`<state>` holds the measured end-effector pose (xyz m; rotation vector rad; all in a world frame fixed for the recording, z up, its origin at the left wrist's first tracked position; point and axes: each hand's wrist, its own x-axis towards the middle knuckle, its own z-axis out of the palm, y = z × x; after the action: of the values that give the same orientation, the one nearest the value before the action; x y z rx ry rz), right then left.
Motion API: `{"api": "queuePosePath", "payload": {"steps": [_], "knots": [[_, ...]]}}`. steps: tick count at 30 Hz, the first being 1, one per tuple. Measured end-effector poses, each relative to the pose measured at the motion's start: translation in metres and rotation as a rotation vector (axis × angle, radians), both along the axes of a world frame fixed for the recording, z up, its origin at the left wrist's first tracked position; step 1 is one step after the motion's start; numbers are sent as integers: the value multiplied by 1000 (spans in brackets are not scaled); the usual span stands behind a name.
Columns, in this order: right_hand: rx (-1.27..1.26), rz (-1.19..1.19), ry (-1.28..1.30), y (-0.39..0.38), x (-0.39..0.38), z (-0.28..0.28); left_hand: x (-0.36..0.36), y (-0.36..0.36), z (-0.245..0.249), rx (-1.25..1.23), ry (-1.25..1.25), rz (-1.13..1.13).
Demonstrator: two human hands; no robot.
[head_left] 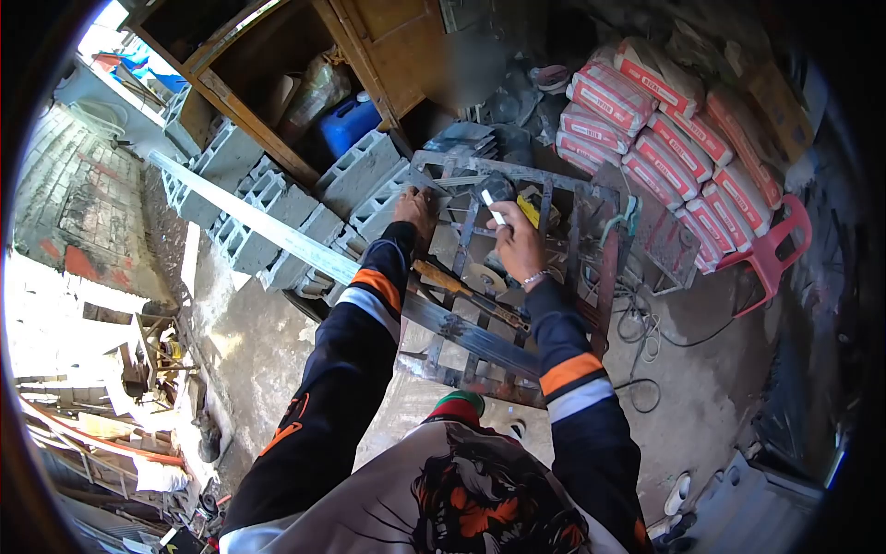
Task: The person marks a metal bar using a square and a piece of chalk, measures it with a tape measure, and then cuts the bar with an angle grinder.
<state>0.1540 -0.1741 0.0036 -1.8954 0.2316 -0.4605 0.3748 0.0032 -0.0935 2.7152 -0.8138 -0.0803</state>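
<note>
My right hand [521, 247] is closed around a slim white stick [492, 205], which points away from me over a metal frame table [604, 300]. Just past its tip sits a dark round object [498, 186]. My left hand [415, 210] rests on the far left part of the frame, fingers lying over a grey metal piece. Between my arms lie a tool with a wooden handle [441, 275] and a cutting disc [484, 280]. A long metal bar [254, 220] runs under my left forearm and seems to continue as a grey strip [471, 337] across the frame.
Concrete blocks [249, 235] are stacked at the left, below a wooden cabinet [369, 55] holding a blue jug [351, 125]. Printed sacks [664, 166] pile up at the right beside a pink chair [771, 245]. A cable [646, 337] loops on the floor right of the frame.
</note>
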Motion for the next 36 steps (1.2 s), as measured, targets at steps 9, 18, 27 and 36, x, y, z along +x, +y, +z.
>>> {"api": "queuePosePath", "payload": {"steps": [9,18,27,36], "knots": [[-428,174,223,25,127,-10,-43,44,91,-79,-54,119],[-791,518,404,24,187,-26,-133,139,147,-524,14,107],[-519,320,128,17,143,-15,-173,137,154,-381,-40,80],[-412,182,543,-92,-101,4,-226,109,147,-345,2,-196]]}}
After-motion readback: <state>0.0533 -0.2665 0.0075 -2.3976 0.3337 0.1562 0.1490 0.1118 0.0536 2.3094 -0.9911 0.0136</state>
